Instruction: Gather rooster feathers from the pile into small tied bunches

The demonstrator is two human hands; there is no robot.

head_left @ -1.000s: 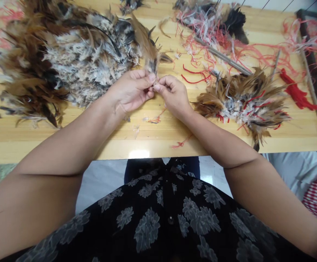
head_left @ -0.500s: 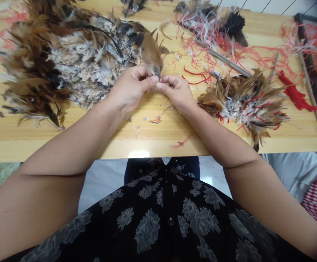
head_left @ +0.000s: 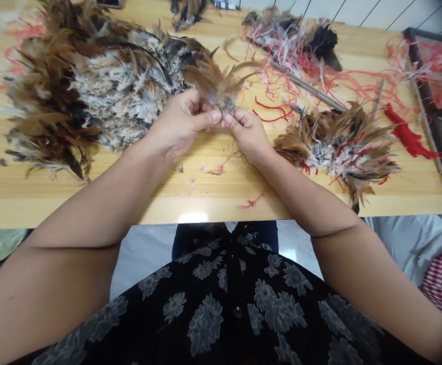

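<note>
Between my two hands a small bunch of brown feathers [head_left: 221, 83] stands fanned out, its tips pointing away from me. My left hand [head_left: 190, 119] pinches the quill ends between thumb and forefinger. Right beside it, my right hand [head_left: 248, 133] is closed with thumb and finger at the same quill ends. A large heap of brown, black and whitish feathers [head_left: 110, 81] lies just left of my left hand. To the right of my right hand rests a pile of feather bunches [head_left: 338, 147] tied with red strings.
Loose red strings [head_left: 272, 109] and a bundle of red cords [head_left: 411, 133] lie on the wooden table [head_left: 160, 203]. A stick [head_left: 312, 88] sits by tangled pink and white strips [head_left: 282, 48]. At the right stands a dark-framed tray [head_left: 430, 101] with more strips.
The feather bunch has spread from a compact, downward-bent shape into an open upright fan. My hands stay together at its base, and the view has shifted slightly.
</note>
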